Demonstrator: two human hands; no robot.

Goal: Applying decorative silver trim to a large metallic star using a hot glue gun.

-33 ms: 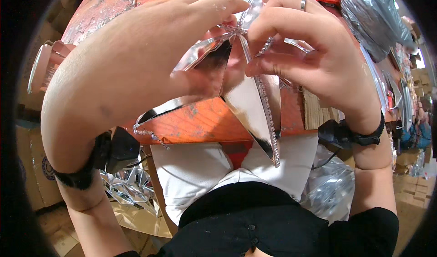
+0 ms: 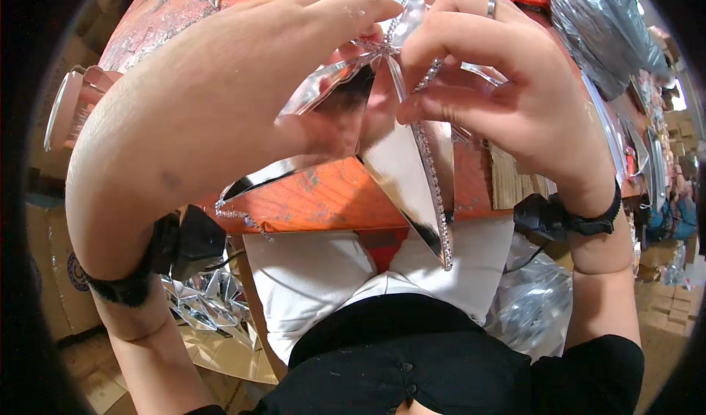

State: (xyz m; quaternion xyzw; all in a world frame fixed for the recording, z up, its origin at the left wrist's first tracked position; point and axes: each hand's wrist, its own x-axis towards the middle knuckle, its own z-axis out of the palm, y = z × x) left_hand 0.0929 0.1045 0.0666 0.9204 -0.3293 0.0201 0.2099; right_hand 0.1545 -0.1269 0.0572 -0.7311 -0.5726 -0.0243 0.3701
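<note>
Orange, paint-scuffed worktop [image 2: 316,202] under two busy hands.
Above it the left hand [image 2: 213,113] and right hand [image 2: 507,99] both pinch the mirrored star ornament [image 2: 401,161] near its upper point, close to the camera. Its rhinestone trim [image 2: 435,187] already lines one long edge; the top join looks unfinished. A ring [image 2: 490,5] shows on the right hand.

The person's bare left hand [image 2: 220,113] and right hand [image 2: 507,91] each end in a black fabric wrist strap carrying a small black box with a thin cable. A plain silver ring [image 2: 490,5] circles one right finger. The torso wears a black buttoned top over white cloth.
</note>
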